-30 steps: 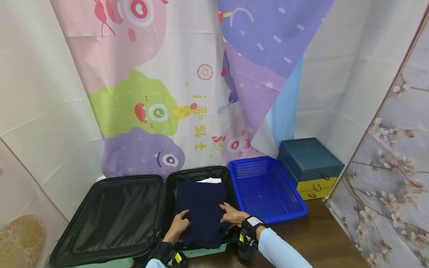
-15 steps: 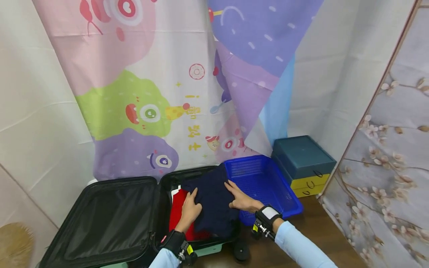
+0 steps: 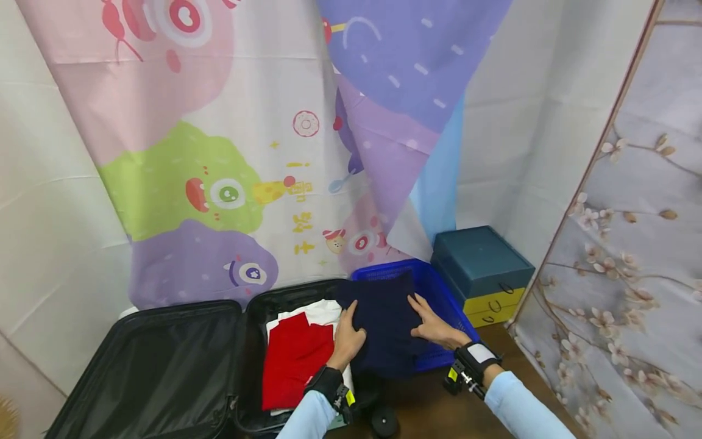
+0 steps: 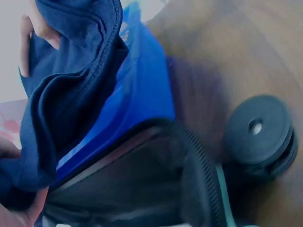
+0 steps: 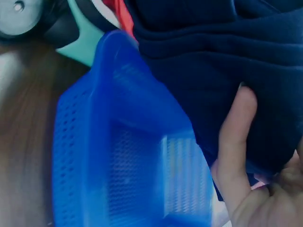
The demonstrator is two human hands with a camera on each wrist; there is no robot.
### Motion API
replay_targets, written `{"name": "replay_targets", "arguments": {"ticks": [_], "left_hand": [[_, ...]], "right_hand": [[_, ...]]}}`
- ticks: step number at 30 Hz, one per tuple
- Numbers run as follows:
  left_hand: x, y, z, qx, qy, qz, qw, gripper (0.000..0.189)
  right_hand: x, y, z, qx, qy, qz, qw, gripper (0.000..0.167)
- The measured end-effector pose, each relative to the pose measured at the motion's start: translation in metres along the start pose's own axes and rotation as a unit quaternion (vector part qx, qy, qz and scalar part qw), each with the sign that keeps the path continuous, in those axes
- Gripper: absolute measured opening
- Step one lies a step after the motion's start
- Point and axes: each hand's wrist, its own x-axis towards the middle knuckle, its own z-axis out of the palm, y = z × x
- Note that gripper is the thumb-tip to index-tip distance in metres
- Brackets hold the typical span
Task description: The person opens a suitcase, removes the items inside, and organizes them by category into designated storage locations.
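Observation:
A folded navy garment (image 3: pixel 385 323) hangs between my two hands, over the right edge of the suitcase and the left part of the blue basket (image 3: pixel 446 292). My left hand (image 3: pixel 348 336) grips its left side. On the opposite side my right hand (image 3: pixel 439 326) holds it, thumb on top in the right wrist view, where several fabric layers (image 5: pixel 208 45) show. Red folded clothing (image 3: pixel 296 360) lies on white clothing (image 3: pixel 323 312) inside the black-lined suitcase (image 3: pixel 258 341). The left wrist view shows the garment's folded edge (image 4: pixel 61 99) above the basket wall.
The suitcase's opened lid (image 3: pixel 159 360) lies at the left. Behind the basket's right side stands a stack of dark green and yellow boxes (image 3: pixel 482 262). A black suitcase wheel (image 3: pixel 384 421) sticks out over the brown table (image 3: pixel 417 408). A printed curtain (image 3: pixel 247 152) hangs behind.
Both hands have lifted the navy garment off the pile in the suitcase and carried it right, partly over the basket. The red and white clothing is now uncovered. The head view has shifted right.

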Motion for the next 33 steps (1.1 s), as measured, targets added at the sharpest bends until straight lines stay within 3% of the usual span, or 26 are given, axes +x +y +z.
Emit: {"name": "replay_targets", "arguments": {"ticks": [6,10,14,16,18,19,21,23,27,30,33], "left_hand": [[-0.019,0.002,0.015,-0.042,-0.030,-0.046,0.9976,0.056],[-0.029,-0.001,0.020,-0.048,-0.035,-0.039,0.9975,0.049],[-0.026,-0.005,0.027,-0.028,-0.034,-0.012,0.9989,0.054],[-0.024,-0.004,0.028,-0.016,-0.046,-0.009,0.9988,0.058],[-0.025,-0.002,0.030,0.000,-0.056,-0.002,0.9984,0.057],[-0.026,0.000,0.030,0.005,-0.063,-0.001,0.9980,0.057],[-0.030,0.002,0.031,0.011,-0.073,0.012,0.9972,0.054],[-0.034,0.003,0.032,0.016,-0.084,0.024,0.9960,0.050],[-0.041,0.002,0.032,0.033,-0.112,0.072,0.9905,0.045],[-0.046,-0.002,0.030,0.068,-0.122,0.103,0.9848,0.042],[-0.051,-0.007,0.025,0.094,-0.141,0.103,0.9802,0.041]], "right_hand": [[-0.001,0.026,-0.011,0.002,-0.013,0.084,0.9964,0.090],[0.003,0.038,-0.022,0.031,-0.020,0.128,0.9911,0.090],[0.010,0.040,-0.031,0.004,-0.019,0.123,0.9922,0.089],[0.014,0.039,-0.033,-0.056,-0.021,0.087,0.9944,0.088],[0.017,0.040,-0.034,-0.147,-0.018,0.040,0.9881,0.085],[0.019,0.042,-0.033,-0.198,-0.014,0.019,0.9799,0.083],[0.021,0.046,-0.031,-0.298,-0.003,-0.015,0.9544,0.080],[0.022,0.053,-0.029,-0.368,0.014,-0.018,0.9296,0.081],[0.020,0.070,-0.027,-0.451,0.061,0.005,0.8906,0.087],[0.016,0.082,-0.028,-0.522,0.094,0.017,0.8476,0.080],[0.014,0.086,-0.027,-0.583,0.108,0.011,0.8054,0.056]]}}
